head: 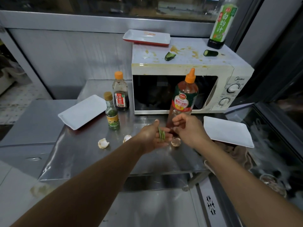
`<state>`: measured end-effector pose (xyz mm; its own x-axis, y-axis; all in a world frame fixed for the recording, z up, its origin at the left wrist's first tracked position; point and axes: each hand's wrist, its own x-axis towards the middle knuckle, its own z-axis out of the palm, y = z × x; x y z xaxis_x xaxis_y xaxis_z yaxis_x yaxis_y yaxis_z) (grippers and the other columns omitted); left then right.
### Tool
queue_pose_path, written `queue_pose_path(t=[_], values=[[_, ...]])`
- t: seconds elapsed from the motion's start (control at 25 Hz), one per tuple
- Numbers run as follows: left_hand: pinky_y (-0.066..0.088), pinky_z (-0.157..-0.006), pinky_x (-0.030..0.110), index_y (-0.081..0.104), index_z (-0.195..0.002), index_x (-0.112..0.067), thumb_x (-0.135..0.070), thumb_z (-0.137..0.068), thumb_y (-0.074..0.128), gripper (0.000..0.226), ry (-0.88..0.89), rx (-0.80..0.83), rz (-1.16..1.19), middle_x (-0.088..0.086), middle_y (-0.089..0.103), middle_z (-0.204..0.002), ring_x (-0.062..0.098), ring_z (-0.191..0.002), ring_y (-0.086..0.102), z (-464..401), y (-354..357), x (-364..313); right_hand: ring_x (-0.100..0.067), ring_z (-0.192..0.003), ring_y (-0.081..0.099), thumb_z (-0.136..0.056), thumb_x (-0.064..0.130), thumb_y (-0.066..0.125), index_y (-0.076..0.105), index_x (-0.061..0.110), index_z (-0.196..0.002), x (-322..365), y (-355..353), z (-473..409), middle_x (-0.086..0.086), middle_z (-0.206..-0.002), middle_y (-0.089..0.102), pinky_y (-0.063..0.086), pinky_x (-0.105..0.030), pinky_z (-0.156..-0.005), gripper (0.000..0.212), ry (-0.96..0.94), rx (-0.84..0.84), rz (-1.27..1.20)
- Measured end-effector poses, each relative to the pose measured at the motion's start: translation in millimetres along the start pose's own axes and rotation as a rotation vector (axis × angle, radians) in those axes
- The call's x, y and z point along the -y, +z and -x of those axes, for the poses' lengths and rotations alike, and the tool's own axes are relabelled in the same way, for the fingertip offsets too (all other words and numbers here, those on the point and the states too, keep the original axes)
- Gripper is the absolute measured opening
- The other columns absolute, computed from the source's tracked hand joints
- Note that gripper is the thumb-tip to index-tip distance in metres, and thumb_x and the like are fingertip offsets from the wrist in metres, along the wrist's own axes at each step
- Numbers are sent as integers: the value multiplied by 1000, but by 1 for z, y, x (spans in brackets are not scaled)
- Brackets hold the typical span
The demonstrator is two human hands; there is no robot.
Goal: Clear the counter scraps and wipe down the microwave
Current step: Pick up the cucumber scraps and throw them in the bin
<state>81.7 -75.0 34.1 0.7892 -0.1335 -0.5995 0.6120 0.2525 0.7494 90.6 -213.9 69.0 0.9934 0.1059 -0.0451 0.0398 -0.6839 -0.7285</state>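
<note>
My left hand (152,138) lies palm-up over the steel desk (85,154), its fingers straight and apart, with thin green peel strips (161,134) resting across the palm. My right hand (188,130) hovers just beside it, fingers loosely curled toward the strips; whether they pinch anything, I cannot tell. Three pieces of eggshell sit on the desk: one (103,143) to the left, one (127,138) by my left wrist, and one (175,142) between my hands. Behind my hands stands a tall ketchup bottle (184,99) with an orange nozzle, in front of the dark door of the white microwave (226,89). The microwave's top is streaked with brownish stains (195,54) and carries two cucumber ends (169,56) (210,52), a red-edged white tray (146,37) and a green-labelled sauce bottle (221,25). To the left on the desk stand a dark sauce bottle (120,94) with an orange cap and a small green bottle (111,112), next to a white rectangular plate (82,112). Another white plate (227,131) sits at right, partly over a brownish cloth (236,154) at the desk's edge.
</note>
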Motion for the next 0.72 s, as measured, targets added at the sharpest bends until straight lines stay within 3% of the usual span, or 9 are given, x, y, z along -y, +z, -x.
queue_pose_path(t=[0.16, 0.32, 0.48, 0.72], values=[[50, -73, 34, 60, -103, -4, -41, -101, 30, 48, -6, -18, -29, 13, 67, -82, 21, -72, 64, -5, 0, 4, -10, -92, 53, -84, 7, 66, 59, 18, -110, -37, -11, 5, 5, -101, 58, 37, -20, -78, 29, 85, -31, 61], [50, -73, 32, 61, -88, -6, -32, -99, 40, 35, -25, -62, 4, 8, 65, -69, 19, -67, 61, -16, 7, 15, -21, -104, 58, -83, 8, 65, 56, 15, -116, -88, -14, 7, -3, -116, 61, 46, -29, -88, 35, 188, -70, 129], [49, -65, 28, 60, -85, -9, -23, -97, 45, 24, -7, -120, -76, 8, 63, -75, 16, -69, 60, -33, 10, 32, -26, -105, 57, -80, 9, 67, 56, 14, -117, -136, -1, 8, -6, -117, 60, 43, -25, -84, 39, 195, -91, 213], [47, -67, 28, 60, -81, -12, -16, -93, 51, 16, 52, -284, -164, 6, 63, -76, 15, -68, 59, -51, 1, 48, -29, -116, 50, -76, 19, 75, 56, 11, -121, -170, 23, 0, -12, -124, 56, 40, -32, -97, 50, 179, -67, 381]])
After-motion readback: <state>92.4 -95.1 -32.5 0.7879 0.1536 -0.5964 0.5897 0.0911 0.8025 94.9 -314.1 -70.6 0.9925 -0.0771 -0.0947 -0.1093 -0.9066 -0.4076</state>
